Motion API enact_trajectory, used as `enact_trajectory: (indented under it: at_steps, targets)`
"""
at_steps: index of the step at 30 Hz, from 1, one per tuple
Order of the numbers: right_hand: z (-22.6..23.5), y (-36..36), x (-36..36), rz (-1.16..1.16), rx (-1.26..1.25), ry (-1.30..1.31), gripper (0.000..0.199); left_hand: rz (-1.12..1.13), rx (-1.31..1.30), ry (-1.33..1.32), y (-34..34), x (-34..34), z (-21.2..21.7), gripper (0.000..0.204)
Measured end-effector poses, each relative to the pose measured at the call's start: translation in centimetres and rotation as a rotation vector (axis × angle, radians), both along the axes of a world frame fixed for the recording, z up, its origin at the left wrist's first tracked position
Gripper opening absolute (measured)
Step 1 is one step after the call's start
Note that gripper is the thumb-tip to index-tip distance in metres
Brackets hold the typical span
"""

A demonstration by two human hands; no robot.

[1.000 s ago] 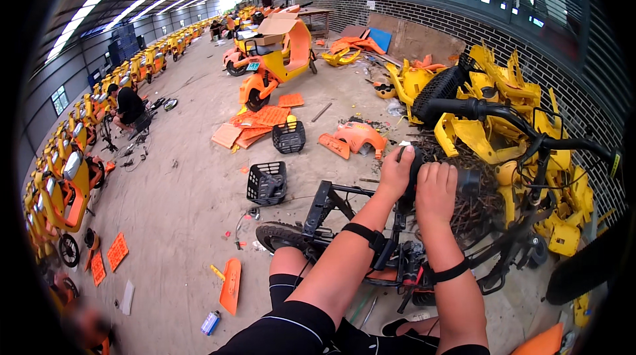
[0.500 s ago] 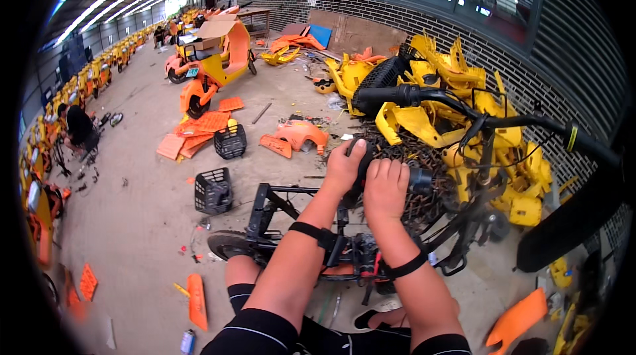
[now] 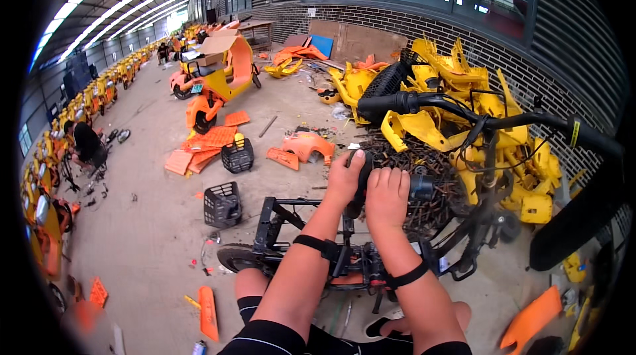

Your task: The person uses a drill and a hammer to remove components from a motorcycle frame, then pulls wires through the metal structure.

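First-person view, looking down inside a long hall, at two bare hands holding a dark power tool [image 3: 421, 186] in front of the wearer. The left hand [image 3: 346, 176] has its grip clamped around the black end of the tool, thumb up. Just to its right, the right hand [image 3: 388, 199] has its grip closed over the tool's middle, knuckles facing up. The tool's dark, rounded end sticks out beyond the right hand and points right; whether it touches anything, I cannot tell. Each forearm wears a black strap [image 3: 315, 244].

Below the hands, a stripped black frame [image 3: 268, 222] extends across the near floor, with a wheel [image 3: 240, 257] at its left end. To the right, a black handlebar [image 3: 457, 111] with dangling cables curves toward the right edge. Beyond the hands, to the right, dark metal pieces [image 3: 434, 214] lie in front of a large heap of yellow panels [image 3: 424, 131] by a dark brick wall [image 3: 464, 38].

On the floor to the left are two black baskets [image 3: 222, 206], one nearer than the other, then flat orange panels [image 3: 215, 138] and, farther off, a yellow and orange scooter [image 3: 228, 83]. At far left, a person in dark clothing [image 3: 87, 142] is down low beside a long row of yellow scooters [image 3: 109, 87]
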State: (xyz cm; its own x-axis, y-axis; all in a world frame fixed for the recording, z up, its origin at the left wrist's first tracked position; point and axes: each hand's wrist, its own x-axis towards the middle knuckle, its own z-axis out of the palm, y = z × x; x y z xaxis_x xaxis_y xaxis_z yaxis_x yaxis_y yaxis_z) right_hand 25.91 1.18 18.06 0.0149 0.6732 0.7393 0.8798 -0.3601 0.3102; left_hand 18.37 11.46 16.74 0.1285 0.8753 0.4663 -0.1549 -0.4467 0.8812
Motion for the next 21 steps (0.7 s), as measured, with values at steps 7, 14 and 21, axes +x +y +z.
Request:
enact_trajectory:
  at_steps: [7,14,21]
  targets:
    - [0.2,-0.2,-1.1,0.016,0.063,-0.069,0.02,-0.015,-0.065,-0.081,-0.4,-1.0,-0.1,0.042]
    - [0.8,-0.2,-1.9,0.0,0.063,-0.148,0.02,-0.064,-0.053,-0.1,1.1,-1.8,-1.8,0.042]
    - [0.3,-0.2,-1.9,-0.021,0.11,-0.193,0.02,-0.151,-0.142,-0.178,-0.3,-2.5,-0.4,0.038]
